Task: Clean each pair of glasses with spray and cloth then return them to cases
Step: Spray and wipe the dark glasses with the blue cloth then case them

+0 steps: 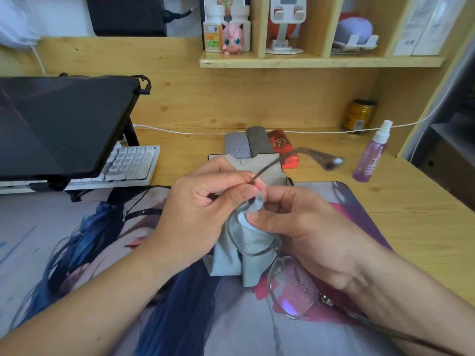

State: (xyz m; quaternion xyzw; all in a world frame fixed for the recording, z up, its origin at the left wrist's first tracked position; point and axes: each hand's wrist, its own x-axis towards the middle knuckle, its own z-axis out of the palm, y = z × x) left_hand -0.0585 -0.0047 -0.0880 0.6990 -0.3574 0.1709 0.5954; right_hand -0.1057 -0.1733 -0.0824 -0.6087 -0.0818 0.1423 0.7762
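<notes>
We see one pair of glasses (259,242) held up over the printed desk mat (77,253), both hands on it. Left hand (200,209): fingers curled, pinching the frame at the hinge end of the far lens, with that temple arm sticking up and away to the right. Right hand (303,222): fingers and thumb pinch one grey cloth (239,255) around that same lens, cloth on both faces and its tail hanging below. Near lens sits lower right, uncovered, speckled with droplets. One purple spray bottle (370,155) stands upright on the worktop (411,201), well right of the hands. Behind the hands we count four cases: one flat grey pouch (267,163) with a snap, then two grey hard cases (248,145) side by side and one red case (282,147) just right of them. Also one keyboard (128,165), one dark screen (59,124) on the left, one can (358,116) by the back wall, and one white cable (192,131) running along the back edge.
</notes>
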